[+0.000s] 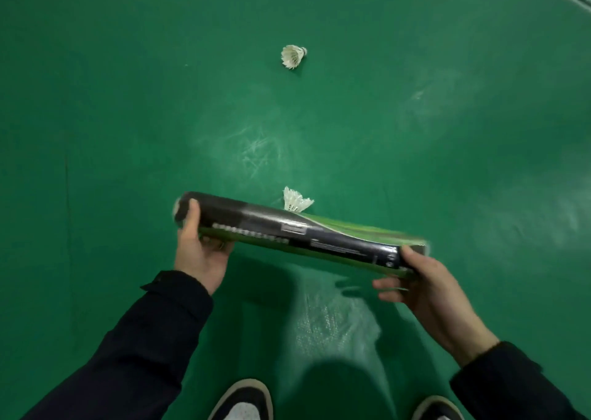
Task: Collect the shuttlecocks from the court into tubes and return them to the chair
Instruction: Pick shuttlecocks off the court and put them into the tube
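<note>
You are holding the tube (300,234) crosswise in front of you, your left hand (198,253) curling round its capped end at nine o'clock and your right hand (425,288) gripping the other end at three o'clock. Two shuttlecocks are lying on the green court (112,116): the near shuttlecock (297,200) just beyond the tube at twelve o'clock, the far shuttlecock (293,56) well past it, also at twelve. Both are waiting to be collected. I judge the task unfinished; the chair is not showing, and whether the tube is holding any, I cannot tell.
</note>
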Demonstrator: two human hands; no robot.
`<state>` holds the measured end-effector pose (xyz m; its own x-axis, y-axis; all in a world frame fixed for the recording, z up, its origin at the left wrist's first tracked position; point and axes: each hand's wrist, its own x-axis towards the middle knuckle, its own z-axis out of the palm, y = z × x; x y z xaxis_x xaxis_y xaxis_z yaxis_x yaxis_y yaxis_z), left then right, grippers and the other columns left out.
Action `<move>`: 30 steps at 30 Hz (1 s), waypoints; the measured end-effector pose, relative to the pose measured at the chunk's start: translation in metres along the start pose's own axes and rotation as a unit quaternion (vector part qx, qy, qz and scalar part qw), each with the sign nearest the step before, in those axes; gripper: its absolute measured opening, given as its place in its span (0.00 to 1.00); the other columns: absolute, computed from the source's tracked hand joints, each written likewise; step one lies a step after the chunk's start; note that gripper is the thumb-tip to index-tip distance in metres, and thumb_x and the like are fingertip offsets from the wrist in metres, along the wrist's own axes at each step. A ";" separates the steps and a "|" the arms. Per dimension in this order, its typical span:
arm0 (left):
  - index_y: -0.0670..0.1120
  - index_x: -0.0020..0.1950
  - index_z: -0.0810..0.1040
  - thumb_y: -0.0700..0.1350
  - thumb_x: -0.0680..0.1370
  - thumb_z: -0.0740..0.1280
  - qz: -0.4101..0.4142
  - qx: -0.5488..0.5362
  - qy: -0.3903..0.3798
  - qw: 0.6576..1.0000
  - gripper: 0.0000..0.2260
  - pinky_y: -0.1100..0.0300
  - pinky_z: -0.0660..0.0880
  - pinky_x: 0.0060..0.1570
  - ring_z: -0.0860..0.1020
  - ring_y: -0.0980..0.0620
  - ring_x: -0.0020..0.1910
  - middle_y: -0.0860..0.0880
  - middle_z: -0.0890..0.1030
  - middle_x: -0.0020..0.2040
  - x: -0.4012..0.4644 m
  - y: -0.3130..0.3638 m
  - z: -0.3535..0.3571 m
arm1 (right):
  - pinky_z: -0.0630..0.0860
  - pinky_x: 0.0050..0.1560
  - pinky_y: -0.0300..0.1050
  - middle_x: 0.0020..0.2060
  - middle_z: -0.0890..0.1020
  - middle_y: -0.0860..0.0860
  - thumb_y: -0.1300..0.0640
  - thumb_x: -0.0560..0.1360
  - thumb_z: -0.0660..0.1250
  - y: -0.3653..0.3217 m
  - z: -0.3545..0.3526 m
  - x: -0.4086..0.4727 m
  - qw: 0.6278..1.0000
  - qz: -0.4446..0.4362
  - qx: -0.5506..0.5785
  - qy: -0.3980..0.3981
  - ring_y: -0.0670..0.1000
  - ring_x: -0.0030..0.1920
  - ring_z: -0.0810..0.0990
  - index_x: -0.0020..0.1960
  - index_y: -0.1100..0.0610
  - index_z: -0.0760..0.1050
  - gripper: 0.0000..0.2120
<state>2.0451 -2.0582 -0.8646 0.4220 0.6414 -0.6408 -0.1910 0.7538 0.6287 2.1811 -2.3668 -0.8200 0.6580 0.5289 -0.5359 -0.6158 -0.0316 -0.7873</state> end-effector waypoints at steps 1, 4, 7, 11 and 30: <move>0.47 0.67 0.78 0.58 0.76 0.72 -0.022 -0.039 0.002 0.999 0.24 0.50 0.81 0.54 0.82 0.45 0.60 0.42 0.83 0.63 -0.001 -0.003 -0.002 | 0.83 0.34 0.47 0.51 0.86 0.60 0.39 0.64 0.80 -0.002 0.010 -0.001 0.999 -0.015 -0.032 -0.014 0.57 0.37 0.87 0.52 0.60 0.85 0.28; 0.44 0.72 0.76 0.57 0.73 0.75 -0.054 -0.034 -0.029 0.998 0.31 0.47 0.75 0.68 0.80 0.44 0.65 0.43 0.82 0.66 -0.006 -0.008 -0.005 | 0.83 0.39 0.48 0.56 0.86 0.55 0.48 0.76 0.72 -0.008 0.036 -0.004 0.985 -0.051 -0.147 -0.081 0.54 0.43 0.87 0.58 0.58 0.82 0.17; 0.46 0.72 0.76 0.55 0.74 0.75 -0.037 -0.042 -0.022 0.998 0.29 0.47 0.74 0.70 0.80 0.46 0.63 0.44 0.82 0.61 -0.008 0.000 -0.009 | 0.84 0.44 0.56 0.48 0.87 0.51 0.52 0.76 0.72 -0.008 0.058 -0.002 0.954 -0.108 -0.249 -0.124 0.56 0.43 0.86 0.60 0.52 0.80 0.13; 0.50 0.62 0.80 0.57 0.76 0.74 0.013 -0.025 0.022 0.999 0.19 0.51 0.80 0.61 0.84 0.50 0.56 0.48 0.85 0.59 -0.010 0.023 -0.018 | 0.79 0.45 0.66 0.41 0.86 0.54 0.48 0.78 0.69 -0.006 0.072 0.004 0.920 -0.236 -0.301 -0.084 0.65 0.42 0.82 0.54 0.55 0.80 0.11; 0.50 0.73 0.70 0.61 0.66 0.78 0.073 -0.039 0.283 0.956 0.39 0.50 0.84 0.36 0.86 0.49 0.53 0.49 0.82 0.63 0.041 0.074 -0.116 | 0.80 0.45 0.52 0.48 0.85 0.42 0.47 0.79 0.66 0.002 0.074 0.054 0.930 -0.232 -0.285 0.016 0.47 0.38 0.82 0.62 0.46 0.79 0.12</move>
<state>1.9457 -1.9598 -0.8957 -0.1570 0.6979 -0.6988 -0.2866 0.6449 0.7085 2.1835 -2.2758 -0.8287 0.8144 0.5718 -0.0991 0.0616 -0.2548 -0.9650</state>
